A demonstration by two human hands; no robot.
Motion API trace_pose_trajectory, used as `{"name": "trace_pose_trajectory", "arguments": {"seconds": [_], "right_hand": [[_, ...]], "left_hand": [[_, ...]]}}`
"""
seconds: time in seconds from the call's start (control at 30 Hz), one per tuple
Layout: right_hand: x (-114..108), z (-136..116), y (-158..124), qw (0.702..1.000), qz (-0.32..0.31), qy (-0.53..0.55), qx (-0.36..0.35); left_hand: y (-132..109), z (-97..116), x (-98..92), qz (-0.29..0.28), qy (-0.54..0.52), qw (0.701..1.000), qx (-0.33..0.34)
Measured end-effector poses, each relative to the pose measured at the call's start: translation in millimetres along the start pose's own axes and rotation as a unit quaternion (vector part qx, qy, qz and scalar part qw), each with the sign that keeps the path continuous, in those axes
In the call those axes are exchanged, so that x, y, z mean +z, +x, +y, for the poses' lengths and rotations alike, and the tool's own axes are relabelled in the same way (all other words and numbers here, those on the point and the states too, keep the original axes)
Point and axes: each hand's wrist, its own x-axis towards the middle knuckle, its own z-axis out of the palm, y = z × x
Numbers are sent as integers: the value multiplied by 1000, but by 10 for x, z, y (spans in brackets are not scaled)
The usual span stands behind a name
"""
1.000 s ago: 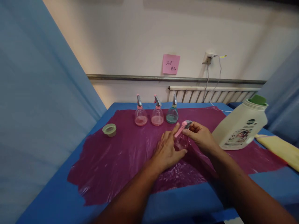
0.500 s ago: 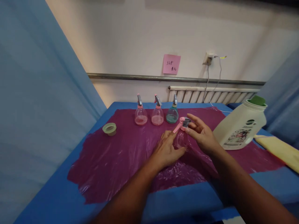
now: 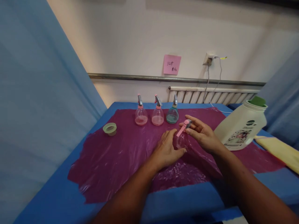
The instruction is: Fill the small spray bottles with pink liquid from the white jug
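A clear round spray bottle (image 3: 181,141) with a pink and grey spray head (image 3: 184,127) stands on the purple plastic sheet (image 3: 121,155). Around the bottle's body are the fingers and thumb of my left hand (image 3: 167,149). The fingertips of my right hand (image 3: 201,133) are closed on the spray head, whose pink trigger points down to the left. Behind them stand two spray bottles with pink liquid (image 3: 141,119) (image 3: 157,119) and one with teal liquid (image 3: 172,117).
A small lidded tub (image 3: 110,128) sits at the left of the sheet. To the right, a large cream jug (image 3: 240,127) with a green inner rim leans beside a yellow cloth (image 3: 279,151). Blue curtains hang at both sides, and a radiator (image 3: 198,93) runs behind.
The spray head has turned on the bottle, so its pink trigger now faces more toward me. My right fingers have shifted slightly with it; my left hand has stayed around the bottle.
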Motion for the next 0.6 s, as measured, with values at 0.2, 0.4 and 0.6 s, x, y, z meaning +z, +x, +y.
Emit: {"name": "trace_pose_trajectory", "arguments": {"seconds": [0.2,0.4,0.6], "right_hand": [[-198,-103,21,996,-80,19,36],[-288,-112,3,992,-113,18,50],[-237,-102,40,996,-78,-8,38]], "left_hand": [[-3,-25,-64,-39,-59,997,32],[19,-31,-133,-106,-134,984,43],[7,-39,-78,-46,-109,992,43]]}}
